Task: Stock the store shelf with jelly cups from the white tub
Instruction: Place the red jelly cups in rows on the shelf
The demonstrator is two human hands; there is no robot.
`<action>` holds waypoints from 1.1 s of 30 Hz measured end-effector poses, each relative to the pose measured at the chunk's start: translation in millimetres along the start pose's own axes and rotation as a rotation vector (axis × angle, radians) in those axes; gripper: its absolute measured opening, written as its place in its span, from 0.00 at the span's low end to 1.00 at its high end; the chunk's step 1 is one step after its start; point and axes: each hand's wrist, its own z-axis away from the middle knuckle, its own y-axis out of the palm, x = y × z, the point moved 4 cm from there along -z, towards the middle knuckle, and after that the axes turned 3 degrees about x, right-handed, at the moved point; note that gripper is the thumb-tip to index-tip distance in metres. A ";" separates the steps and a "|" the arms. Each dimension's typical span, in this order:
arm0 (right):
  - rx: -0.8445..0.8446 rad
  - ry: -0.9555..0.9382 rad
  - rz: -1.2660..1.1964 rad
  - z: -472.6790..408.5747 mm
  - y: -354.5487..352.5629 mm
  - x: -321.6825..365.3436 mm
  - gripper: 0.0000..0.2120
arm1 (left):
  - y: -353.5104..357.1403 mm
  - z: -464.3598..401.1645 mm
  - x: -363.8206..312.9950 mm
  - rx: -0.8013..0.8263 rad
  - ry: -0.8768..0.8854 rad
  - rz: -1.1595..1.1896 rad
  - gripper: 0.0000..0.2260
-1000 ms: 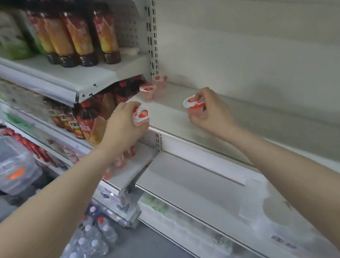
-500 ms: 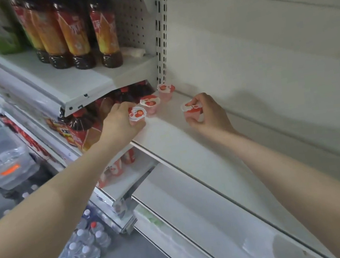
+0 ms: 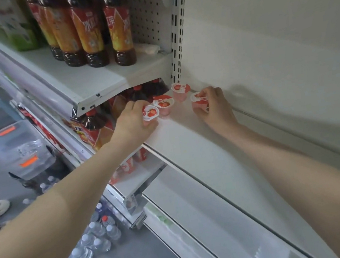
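Store aisle, white metal shelving (image 3: 189,148) with grey floor below. Nearest, down by the floor under the left forearm, sat a cluster of capped water bottles (image 3: 97,237); a clear lidded bin with orange tags (image 3: 17,148) stood further left. Both bare forearms reached up onto the white shelf. Left hand (image 3: 130,124) was curled round a strawberry jelly cup (image 3: 150,112) at the shelf's left edge, fingers clamped on its sides, foil lid facing up. Right hand (image 3: 214,106) pinched a second jelly cup (image 3: 199,101) near the back panel, cup base on or just above the shelf, can't tell which. Between the two grips, just past the left one, stood a third cup (image 3: 163,104) upright on the shelf, nearly touching the left-held cup. Beyond that, a fourth cup (image 3: 180,91) sat in the back corner by the slotted upright (image 3: 177,29). Above left of the grips, iced tea bottles (image 3: 87,31) lined the upper shelf. White tub not visible.
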 end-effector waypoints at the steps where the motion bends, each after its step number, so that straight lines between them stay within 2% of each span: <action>1: 0.005 -0.004 0.000 -1.0 0.6 0.2 0.17 | -0.3 -0.1 -0.2 0.005 0.002 -0.008 0.22; 8: 0.081 -0.040 0.189 -5.5 -1.4 6.3 0.19 | -2.6 -0.4 0.6 0.050 0.014 -0.080 0.25; 13: 0.081 -0.127 0.516 8.2 -14.2 17.0 0.21 | -13.4 6.7 -7.8 -0.020 0.135 -0.186 0.25; 18: 0.075 -0.220 0.638 37.6 -40.9 33.7 0.24 | -27.2 24.6 -29.6 -0.072 0.267 -0.217 0.24; 22: 0.044 -0.238 0.705 76.0 -71.3 48.3 0.26 | -36.7 47.6 -52.7 -0.064 0.385 -0.209 0.24; 33: 0.053 -0.083 0.859 253.9 -143.7 72.9 0.26 | -30.9 159.5 -135.1 0.007 0.698 -0.130 0.22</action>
